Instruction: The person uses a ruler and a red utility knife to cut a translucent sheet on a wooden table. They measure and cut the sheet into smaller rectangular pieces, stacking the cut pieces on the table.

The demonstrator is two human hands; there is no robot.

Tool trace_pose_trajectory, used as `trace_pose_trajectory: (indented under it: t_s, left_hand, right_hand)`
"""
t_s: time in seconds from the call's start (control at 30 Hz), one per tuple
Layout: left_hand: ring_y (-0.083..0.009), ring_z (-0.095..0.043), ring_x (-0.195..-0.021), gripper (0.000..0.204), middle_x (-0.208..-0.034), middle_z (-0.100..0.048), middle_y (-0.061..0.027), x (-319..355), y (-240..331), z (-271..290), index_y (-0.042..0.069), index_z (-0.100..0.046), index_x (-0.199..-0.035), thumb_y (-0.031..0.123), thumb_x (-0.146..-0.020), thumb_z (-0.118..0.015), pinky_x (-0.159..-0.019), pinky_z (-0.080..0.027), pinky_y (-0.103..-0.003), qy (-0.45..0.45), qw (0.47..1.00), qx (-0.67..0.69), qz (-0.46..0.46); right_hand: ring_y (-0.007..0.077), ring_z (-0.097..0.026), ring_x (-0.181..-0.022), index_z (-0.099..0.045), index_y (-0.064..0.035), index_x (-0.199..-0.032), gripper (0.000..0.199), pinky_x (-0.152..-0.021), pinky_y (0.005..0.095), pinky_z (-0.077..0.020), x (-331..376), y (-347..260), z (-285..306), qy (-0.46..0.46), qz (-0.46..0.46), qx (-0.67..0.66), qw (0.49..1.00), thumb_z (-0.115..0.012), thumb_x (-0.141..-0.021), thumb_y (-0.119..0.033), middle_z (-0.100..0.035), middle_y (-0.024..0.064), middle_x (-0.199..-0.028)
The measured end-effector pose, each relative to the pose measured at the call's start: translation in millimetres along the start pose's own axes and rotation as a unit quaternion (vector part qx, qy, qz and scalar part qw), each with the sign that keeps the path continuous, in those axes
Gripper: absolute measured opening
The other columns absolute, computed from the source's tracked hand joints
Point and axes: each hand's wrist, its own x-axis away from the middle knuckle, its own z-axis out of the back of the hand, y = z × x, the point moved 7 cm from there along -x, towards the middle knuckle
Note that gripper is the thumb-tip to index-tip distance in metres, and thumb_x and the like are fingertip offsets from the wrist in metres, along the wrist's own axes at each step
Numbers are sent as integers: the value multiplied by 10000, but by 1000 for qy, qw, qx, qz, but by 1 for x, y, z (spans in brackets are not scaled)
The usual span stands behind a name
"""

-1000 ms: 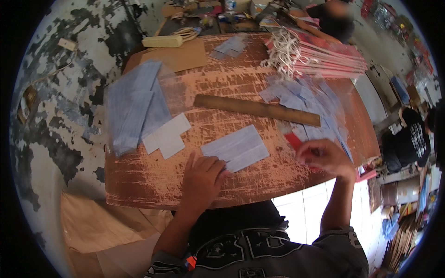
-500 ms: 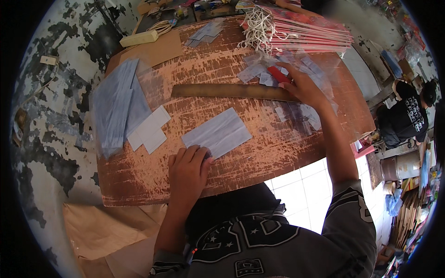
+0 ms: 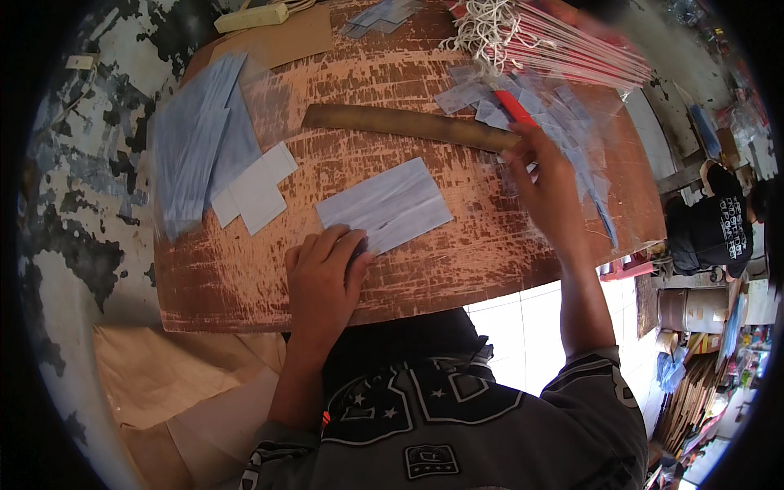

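My left hand [image 3: 322, 278] lies on the worn brown table [image 3: 457, 261], its fingers pressing the near corner of a pale blue-grey sheet [image 3: 388, 204]. My right hand [image 3: 547, 175] reaches over the right end of a long wooden ruler [image 3: 400, 124] and grips a red-handled tool [image 3: 513, 106] that sticks out beyond the fingers. Small blue-grey cut pieces and clear film [image 3: 572, 122] lie around that hand.
A stack of blue-grey sheets [image 3: 196, 139] and pale smaller cut pieces [image 3: 257, 188] lie at the left. A bundle of red sticks with white strings [image 3: 563, 49] lies at the back right. Brown cardboard [image 3: 286, 41] sits at the back. Another person in black [image 3: 710, 233] is at the right.
My right hand moved with the red tool from the near right edge, over the ruler, to its right end. My left hand stayed on the sheet's corner.
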Motion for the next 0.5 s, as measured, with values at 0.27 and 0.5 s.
trace_pose_trajectory:
  t_s: [0.27,0.5]
  left_hand:
    - [-283,-648,-1168,363,-1307,-708,-59,2,-3,-2,105,-761,-1302,247,-972,-810,-1047,-433,-469,-24,1000,-7,13]
    - [-273,-646,-1172,386,-1316,-702,-54,3,-6,-5,120,-761,-1322,249,-963,-819,-1051,-437,-473,-25,1000,2,5]
  right_hand:
    - [304,-780,-937,-571,-54,-1535,512,-785,402,-612,31,-43,-58,-60,-99,-128,985,-718,-1052,-137,-789,191,-1100]
    - [431,-771,-1018,-513,-100,-1609,606,-870,533,-599,41,-63,-75,-74,-130,-30,988,-719,-1040,-148,-785,240,-1108]
